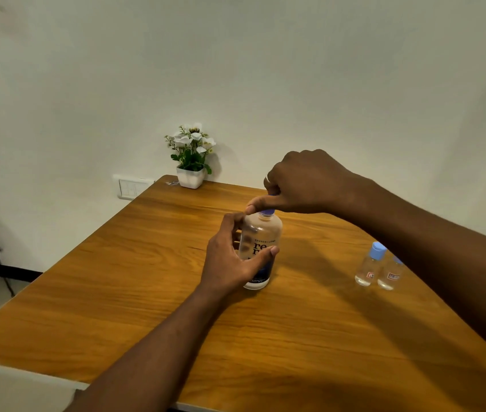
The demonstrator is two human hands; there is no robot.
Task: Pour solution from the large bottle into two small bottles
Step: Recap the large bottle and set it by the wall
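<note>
- Two hands on the big bottle (261, 248), which stands upright mid-worktop (117, 278): clear plastic, dark lettering, blue band low on the label.
- Left hand (230, 260) is wrapped round the body, thumb across the front.
- Right hand (298, 182) is curled over the top, fingers pinching the blue cap (266, 212).
- Both small bottles (380, 269) sit side by side off to the right, clear with light blue caps, partly behind the right forearm.
- Potted white flowers (192, 156) sit at the far edge by the wall.
</note>
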